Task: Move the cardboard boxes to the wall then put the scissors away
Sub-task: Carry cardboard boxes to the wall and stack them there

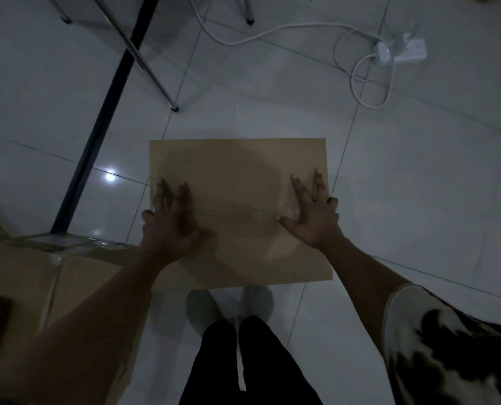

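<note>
Glossy white floor tiles [419, 185] with thin dark joints fill a dim room, and a small spot of light reflects off them at the left. At the middle is a plain brown cardboard box [237, 176], rectangular and matt, with a strip of clear shiny tape [243, 214] running across its closed top. I cannot tell whether it rests on the floor or is lifted. The left hand [170, 226] lies on its left edge and the right hand [313, 217] on its right edge, both with fingers splayed wide and flat on the top face. Just below the box's near edge are two grey slippers [199, 308] and black trousers [243, 361]; a white sleeve with dark blotches [448, 346] covers the right upper arm. A second taped cardboard box [53, 276] sits at the lower left under the left forearm. Beyond it a black square leg [106, 112] slants up, crossed by a thin chrome leg [144, 59]. Farther off, a white cable [272, 32] loops to a white power strip [401, 49].
</note>
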Tool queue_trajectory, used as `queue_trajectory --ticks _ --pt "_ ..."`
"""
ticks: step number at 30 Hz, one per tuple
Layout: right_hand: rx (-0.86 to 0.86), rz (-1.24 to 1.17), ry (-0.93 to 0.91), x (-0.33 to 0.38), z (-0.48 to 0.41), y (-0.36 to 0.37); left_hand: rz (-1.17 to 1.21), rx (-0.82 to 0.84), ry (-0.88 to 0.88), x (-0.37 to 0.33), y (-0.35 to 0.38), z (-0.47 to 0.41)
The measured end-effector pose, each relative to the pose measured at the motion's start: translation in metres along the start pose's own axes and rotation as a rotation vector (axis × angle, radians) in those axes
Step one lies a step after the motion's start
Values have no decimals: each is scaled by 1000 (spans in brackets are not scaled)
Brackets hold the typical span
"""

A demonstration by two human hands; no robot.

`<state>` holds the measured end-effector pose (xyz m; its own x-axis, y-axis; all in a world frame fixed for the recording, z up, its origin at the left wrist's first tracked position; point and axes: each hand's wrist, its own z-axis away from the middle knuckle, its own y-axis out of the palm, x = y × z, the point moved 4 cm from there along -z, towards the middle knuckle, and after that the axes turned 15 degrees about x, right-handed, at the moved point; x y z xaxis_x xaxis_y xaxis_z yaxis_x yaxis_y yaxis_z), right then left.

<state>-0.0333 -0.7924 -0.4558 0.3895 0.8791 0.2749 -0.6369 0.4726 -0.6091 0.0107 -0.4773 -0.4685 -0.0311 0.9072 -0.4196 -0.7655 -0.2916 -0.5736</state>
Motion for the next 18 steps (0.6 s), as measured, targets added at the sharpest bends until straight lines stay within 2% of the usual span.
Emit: queue_trajectory --ticks 9,18 --pt "-43 -127 38 12 29 -30 -121 4 -16 -42 -63 15" --pt "-169 -185 74 37 143 -121 -164 1 101 -119 -156 90"
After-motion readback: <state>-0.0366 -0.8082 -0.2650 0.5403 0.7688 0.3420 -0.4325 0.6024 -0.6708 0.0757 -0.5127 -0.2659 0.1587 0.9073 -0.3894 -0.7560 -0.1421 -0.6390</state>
